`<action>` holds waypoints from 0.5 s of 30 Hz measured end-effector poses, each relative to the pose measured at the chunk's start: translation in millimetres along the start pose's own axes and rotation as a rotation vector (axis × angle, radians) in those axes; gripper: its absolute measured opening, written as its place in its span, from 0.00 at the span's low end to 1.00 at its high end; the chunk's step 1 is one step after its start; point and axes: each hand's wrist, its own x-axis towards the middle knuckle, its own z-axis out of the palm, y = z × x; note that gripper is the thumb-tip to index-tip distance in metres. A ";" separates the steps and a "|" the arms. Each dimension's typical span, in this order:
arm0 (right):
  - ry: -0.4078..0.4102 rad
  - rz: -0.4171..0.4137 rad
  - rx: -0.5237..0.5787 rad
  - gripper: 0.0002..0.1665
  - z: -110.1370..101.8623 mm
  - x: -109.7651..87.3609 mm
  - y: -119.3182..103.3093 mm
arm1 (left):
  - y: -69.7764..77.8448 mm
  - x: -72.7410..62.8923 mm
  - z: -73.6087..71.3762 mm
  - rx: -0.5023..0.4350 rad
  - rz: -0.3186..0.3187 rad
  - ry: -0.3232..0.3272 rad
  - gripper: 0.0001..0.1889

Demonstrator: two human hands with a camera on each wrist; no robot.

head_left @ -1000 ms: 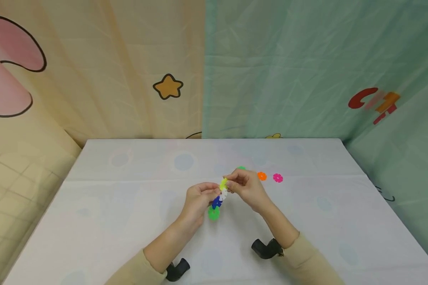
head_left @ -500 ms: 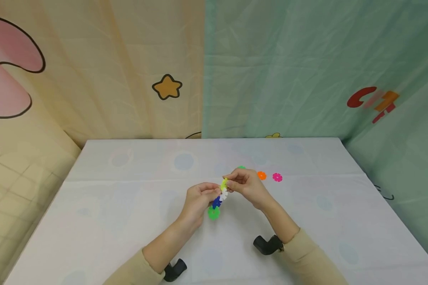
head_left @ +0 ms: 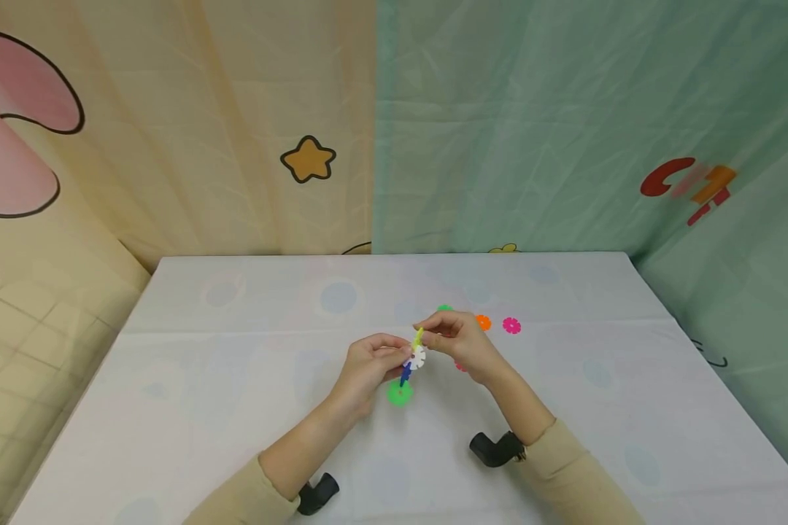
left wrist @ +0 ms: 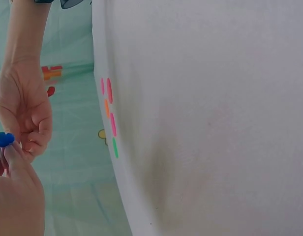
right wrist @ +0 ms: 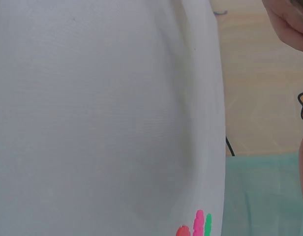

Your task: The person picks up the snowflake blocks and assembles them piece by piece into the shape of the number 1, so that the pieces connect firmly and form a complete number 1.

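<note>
Above the table, both hands hold a short chain of slotted plastic snowflake discs. At its top is a yellow disc [head_left: 418,338], seen nearly edge-on, then a white disc [head_left: 419,357], a blue disc [head_left: 405,373] and a green disc [head_left: 400,394] hanging lowest. The right hand [head_left: 465,344] pinches the yellow disc between thumb and fingers. With thumb and fingertips the left hand [head_left: 362,368] grips the chain near the white disc; its fingers partly cover the joint. In the left wrist view the blue disc [left wrist: 4,139] shows beside the fingertips.
Loose discs lie beyond the right hand: a green one [head_left: 444,308] partly hidden, an orange one [head_left: 484,322] and a pink one [head_left: 511,325]. Another reddish-pink disc [head_left: 460,367] peeks out below that hand. Black elbow-shaped pieces [head_left: 497,449] sit at both wrists. Curtains stand behind the white-covered table [head_left: 236,408].
The chain has turned and shifted slightly right, so the yellow and blue discs now look thinner and the white one rounder. A reddish-pink disc has come into view under the right hand.
</note>
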 end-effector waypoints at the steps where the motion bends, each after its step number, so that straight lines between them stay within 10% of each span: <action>1: -0.002 0.004 0.007 0.07 0.0 -0.2 0.7 | 0.1 -0.1 0.0 -0.003 -0.003 -0.009 0.06; 15: -0.027 0.029 0.028 0.16 1.4 -1.8 4.6 | -0.6 -0.6 -0.4 0.020 -0.020 -0.070 0.09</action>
